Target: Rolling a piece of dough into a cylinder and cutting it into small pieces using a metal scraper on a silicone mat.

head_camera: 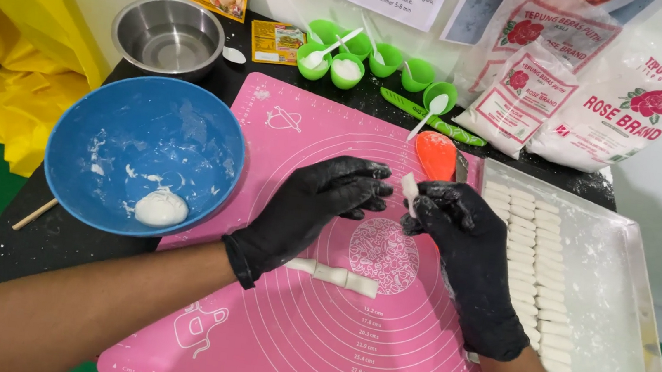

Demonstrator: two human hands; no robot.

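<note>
dough piece [409,192]: small white stick, centre of frame, pinched upright in right hand [459,226] fingertips.
right hand: black glove, fingers clamped on the dough piece, above the pink mat [304,133].
left hand [321,197]: black glove, fingers curled together, tips just beside the piece; can't tell if they touch it. Holds nothing I can see.
done: tray [627,286] at right carries two long columns of cut white pieces [533,267], roughly its left third filled.
left: a short dough roll [333,274] lies on the mat below the left hand, partly notched, not yet separated; one dough lump [161,207] sits in the blue bowl [147,119], left of frame. My read: well along, but more than one batch remains.
around: steel bowl [169,34] upper left; green cups [362,61] with spoons top centre; flour bags [590,99] upper right; orange scraper [436,154] at the mat's upper right edge.
obstacles: none between hands and tray; scraper lies near the path.
</note>
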